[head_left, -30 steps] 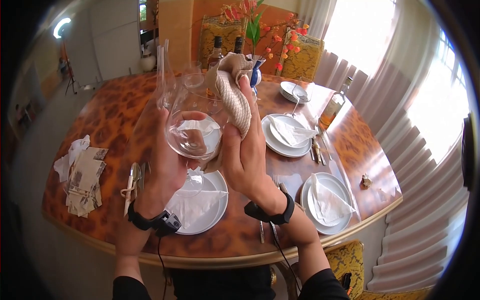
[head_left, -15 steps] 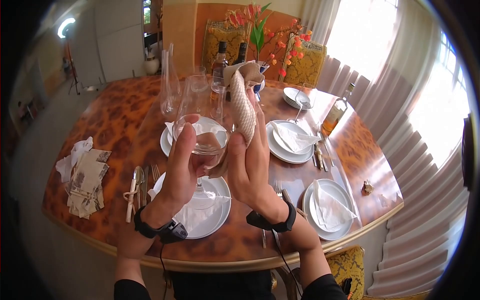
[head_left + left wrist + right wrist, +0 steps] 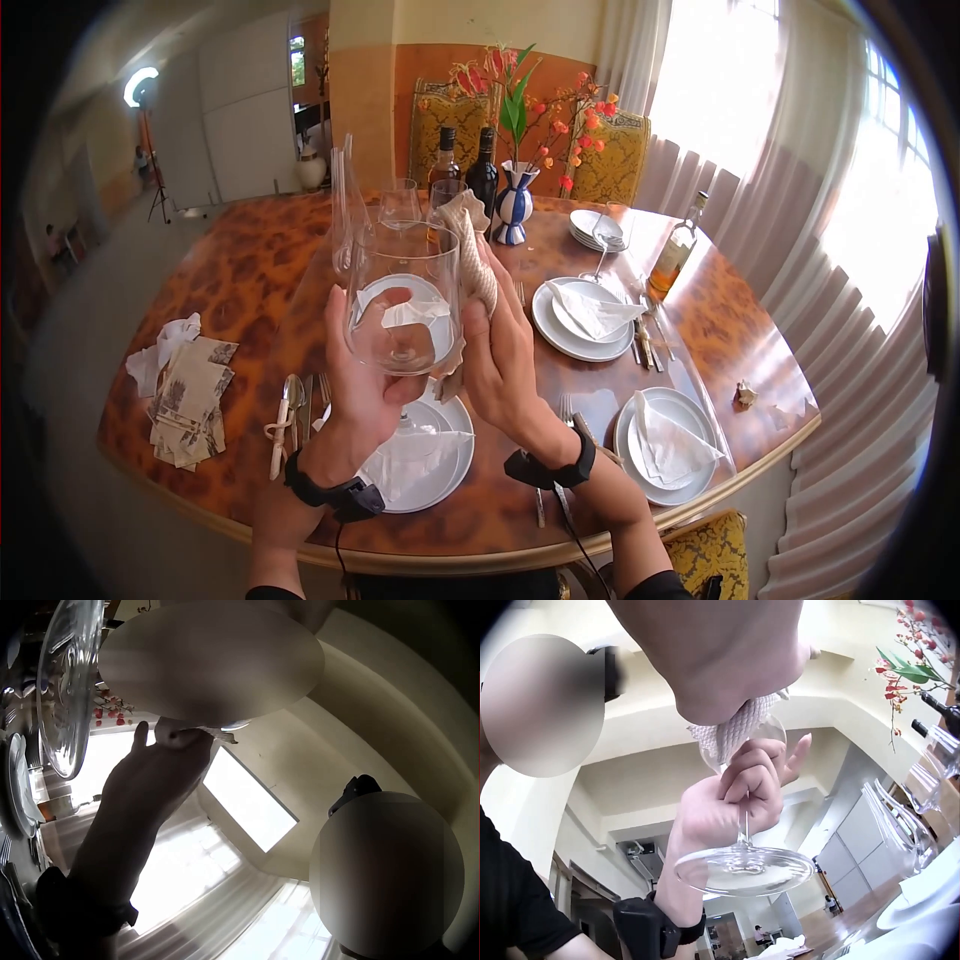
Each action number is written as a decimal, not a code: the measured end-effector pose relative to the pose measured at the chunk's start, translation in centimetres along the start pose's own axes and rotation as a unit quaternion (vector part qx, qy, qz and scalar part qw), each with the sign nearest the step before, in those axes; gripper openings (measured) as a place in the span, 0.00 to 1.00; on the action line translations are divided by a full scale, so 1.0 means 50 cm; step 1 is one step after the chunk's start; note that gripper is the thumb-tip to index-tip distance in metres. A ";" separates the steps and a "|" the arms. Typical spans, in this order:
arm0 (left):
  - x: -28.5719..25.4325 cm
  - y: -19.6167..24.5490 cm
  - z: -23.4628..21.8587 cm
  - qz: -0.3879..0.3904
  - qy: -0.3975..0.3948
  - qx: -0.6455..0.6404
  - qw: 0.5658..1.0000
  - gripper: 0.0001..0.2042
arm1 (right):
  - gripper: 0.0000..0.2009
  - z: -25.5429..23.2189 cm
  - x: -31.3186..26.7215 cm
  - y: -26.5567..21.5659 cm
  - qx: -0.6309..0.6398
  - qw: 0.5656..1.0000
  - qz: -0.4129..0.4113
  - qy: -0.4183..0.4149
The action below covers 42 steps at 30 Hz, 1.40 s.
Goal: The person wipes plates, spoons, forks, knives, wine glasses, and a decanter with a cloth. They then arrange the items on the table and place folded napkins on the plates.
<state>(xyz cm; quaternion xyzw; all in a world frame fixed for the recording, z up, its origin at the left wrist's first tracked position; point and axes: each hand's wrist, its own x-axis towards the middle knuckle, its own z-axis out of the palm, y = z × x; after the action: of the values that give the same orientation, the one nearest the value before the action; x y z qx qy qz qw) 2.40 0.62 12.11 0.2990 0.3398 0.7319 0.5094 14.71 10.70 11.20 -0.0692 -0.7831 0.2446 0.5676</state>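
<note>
In the head view my left hand grips a large clear wine glass from beneath the bowl, which stands upright. My right hand holds a beige textured cloth against the right side of the bowl, its fingers pointing up. The right wrist view shows the left hand with its fingers curled around the stem above the round foot, and the cloth pressed to the bowl beneath the right hand.
Plates with white napkins and cutlery lie around the table. Farther back are a clear decanter, bottles and a striped vase. An amber bottle stands right; paper napkins lie left.
The head view has tilted up, showing more of the vase. The glass has come from a slant to nearly upright, and the hands with the cloth sit lower beside it.
</note>
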 end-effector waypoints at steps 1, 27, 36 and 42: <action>-0.004 -0.001 0.002 0.012 -0.010 -0.007 1.000 0.37 | 0.23 0.005 -0.003 0.000 0.032 0.999 0.006 0.008; 0.007 -0.036 -0.016 0.084 -0.183 0.095 0.975 0.36 | 0.31 -0.045 0.005 -0.028 -0.149 0.959 -0.207 0.127; -0.023 -0.038 0.005 -0.017 -0.128 0.063 0.990 0.31 | 0.29 -0.032 -0.024 -0.062 -0.170 0.957 -0.230 0.040; -0.066 -0.018 -0.050 -0.064 -0.155 0.037 0.985 0.42 | 0.28 -0.084 -0.096 -0.044 -0.158 0.971 -0.179 -0.021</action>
<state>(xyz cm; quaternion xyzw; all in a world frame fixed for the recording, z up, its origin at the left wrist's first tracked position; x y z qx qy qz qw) 1.94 -2.77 9.59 0.4052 0.3020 0.6291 0.5906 20.63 8.20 9.10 -0.0115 -0.8233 0.0134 0.5673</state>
